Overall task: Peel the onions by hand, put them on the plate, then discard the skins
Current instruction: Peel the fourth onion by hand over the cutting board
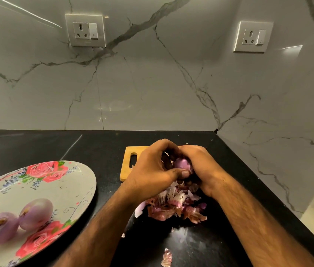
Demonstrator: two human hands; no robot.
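A purple onion (183, 164) sits between both hands above the wooden cutting board (128, 164). My left hand (152, 168) curls round it from the left, thumb pressed on its lower side. My right hand (202, 166) grips it from the right. Much of the onion is hidden by the fingers. A heap of reddish and white onion skins (175, 207) lies on the black counter just below the hands. The floral plate (59, 191) at the left holds three peeled onions (35, 212).
The black counter (55, 145) ends at a marble wall behind and a marble side wall on the right. A stray skin piece (166, 257) lies near the bottom edge. Two wall sockets (85, 30) sit high on the back wall.
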